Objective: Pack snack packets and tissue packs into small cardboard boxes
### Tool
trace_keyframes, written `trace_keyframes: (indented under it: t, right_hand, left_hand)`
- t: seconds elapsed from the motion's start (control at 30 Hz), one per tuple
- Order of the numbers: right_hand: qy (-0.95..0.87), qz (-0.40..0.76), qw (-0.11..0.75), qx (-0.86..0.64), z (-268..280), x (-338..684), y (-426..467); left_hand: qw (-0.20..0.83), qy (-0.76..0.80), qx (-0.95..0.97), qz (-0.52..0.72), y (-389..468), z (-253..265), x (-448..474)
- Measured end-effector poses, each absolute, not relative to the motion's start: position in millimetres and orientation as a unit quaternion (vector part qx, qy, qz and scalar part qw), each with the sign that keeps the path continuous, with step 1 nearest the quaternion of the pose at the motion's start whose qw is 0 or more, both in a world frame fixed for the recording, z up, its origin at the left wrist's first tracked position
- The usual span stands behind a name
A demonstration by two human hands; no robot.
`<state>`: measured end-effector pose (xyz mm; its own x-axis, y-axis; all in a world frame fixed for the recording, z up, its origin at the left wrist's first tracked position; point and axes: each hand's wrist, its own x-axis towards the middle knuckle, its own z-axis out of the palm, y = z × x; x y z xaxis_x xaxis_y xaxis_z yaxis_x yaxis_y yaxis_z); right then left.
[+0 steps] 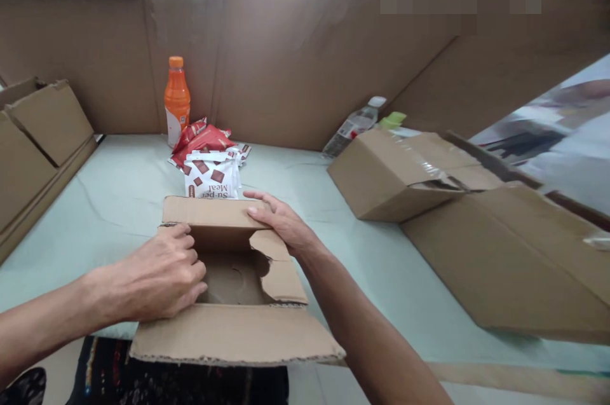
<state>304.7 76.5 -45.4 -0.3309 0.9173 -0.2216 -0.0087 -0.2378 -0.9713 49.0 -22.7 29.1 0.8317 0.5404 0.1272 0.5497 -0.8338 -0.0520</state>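
A small cardboard box [233,332] stands open at the table's front edge, its near flap folded out towards me and no contents visible inside. My left hand [162,274] is closed over the box's left side, fingers curled in at the opening. At the far right corner my right hand [281,220] grips the box, thumb on the far flap and fingers behind it. The right flap has a curved cutout. Just beyond the box lie white packets with brown squares [212,175], partly covering red packets [203,143]. An orange bottle [176,100] stands upright behind them.
A tall cardboard wall [295,68] closes off the back of the pale green table [343,252]. Larger cardboard boxes [515,259] sit at the right, with another box [52,128] at the left. A clear bottle [355,127] leans behind the right boxes beside something light green [393,120].
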Motion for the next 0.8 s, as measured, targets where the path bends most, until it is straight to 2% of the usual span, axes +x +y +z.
trace_keyframes:
  t: [0.17, 0.37, 0.47, 0.57, 0.63, 0.7, 0.8]
  right_hand:
    - [-0.51, 0.642, 0.371, -0.436, -47, 305, 79]
    - [-0.545, 0.614, 0.369, -0.435, -46, 309, 82]
    - [-0.605, 0.493, 0.421, -0.462, -39, 319, 73]
    - [-0.664, 0.278, 0.508, -0.473, -16, 328, 47]
    - [-0.731, 0.17, 0.512, -0.418, 3, 326, 26]
    - [-0.847, 0.135, 0.407, -0.313, 18, 315, 11]
    - [-0.968, 0.112, 0.11, -0.198, 27, 290, 5]
  left_hand:
    - [0.127, -0.344, -0.92, -0.135, -39, 45, 20]
    - [0.112, -0.403, -0.904, -0.087, -44, 39, -2]
    - [0.105, -0.394, -0.911, -0.057, -39, 35, 1]
    - [0.066, -0.403, -0.909, -0.086, -33, 30, 1]
    - [0.046, -0.416, -0.902, -0.105, -30, 26, 0]
    - [0.05, -0.418, -0.901, -0.101, -29, 23, -2]
    - [0.064, -0.418, -0.902, -0.086, -30, 20, -6]
